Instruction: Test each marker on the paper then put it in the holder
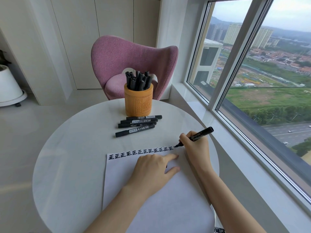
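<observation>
The right hand point(193, 148) is curled round a black marker point(201, 133), pinching it low on the barrel between thumb and fingers. The marker is tilted: its tip points down and to the left, meeting the top right corner of the paper point(121, 182) at the end of a row of bold black characters point(140, 152), while its back end rises to the right, toward the window point(269, 64). The left hand point(151, 170) lies relaxed and spread on the paper, fingers straight, pressing the sheet down just below that row and grasping nothing.

The sheet lies on a round white desk point(70, 157). Beyond it, four capped black markers point(137, 125) lie side by side, long axes running roughly left to right. Just behind them stands a carved orange holder point(138, 101), upright, with many black markers point(138, 79) standing in it. A pink chair point(126, 54) stands past the desk, a white pot point(8, 84) sits on the floor at far left, and the window shows city blocks, green land and a road.
</observation>
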